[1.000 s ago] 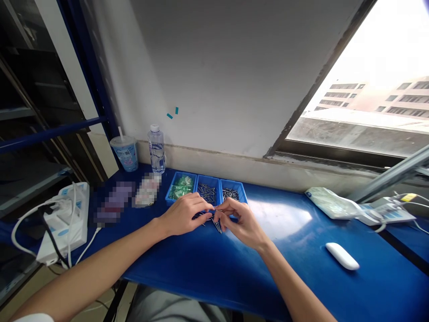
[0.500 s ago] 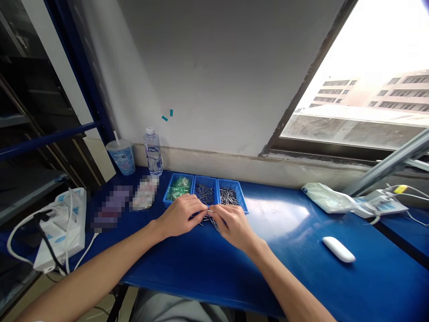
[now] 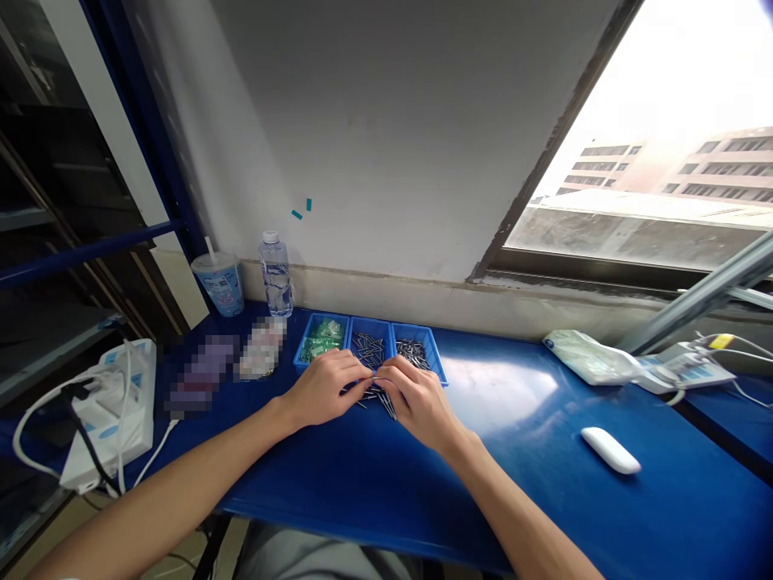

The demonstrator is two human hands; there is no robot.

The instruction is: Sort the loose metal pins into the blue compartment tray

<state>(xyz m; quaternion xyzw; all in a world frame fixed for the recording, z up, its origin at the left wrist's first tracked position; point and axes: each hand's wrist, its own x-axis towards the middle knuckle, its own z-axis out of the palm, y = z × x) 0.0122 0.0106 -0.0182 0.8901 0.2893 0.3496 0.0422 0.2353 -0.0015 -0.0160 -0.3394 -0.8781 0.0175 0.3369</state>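
Note:
My left hand (image 3: 326, 387) and my right hand (image 3: 416, 399) meet fingertip to fingertip over the blue table (image 3: 483, 483), just in front of three small blue trays. Both hands are closed in a pinch on a thin metal pin (image 3: 375, 377) held between them. A small loose pile of metal pins (image 3: 379, 396) lies on the table under the fingers. The left tray (image 3: 322, 337) holds green parts, the middle tray (image 3: 369, 345) and the right tray (image 3: 416, 350) hold metal pins.
A plastic cup with a straw (image 3: 218, 282) and a water bottle (image 3: 276, 274) stand by the wall. A white power strip with cables (image 3: 102, 407) sits at the left edge. At the right lie a white oblong object (image 3: 609, 449), a plastic bag (image 3: 589, 358) and a device (image 3: 682, 372).
The view shifted slightly. My hands drew closer together and stay pinched on the pin over the pile.

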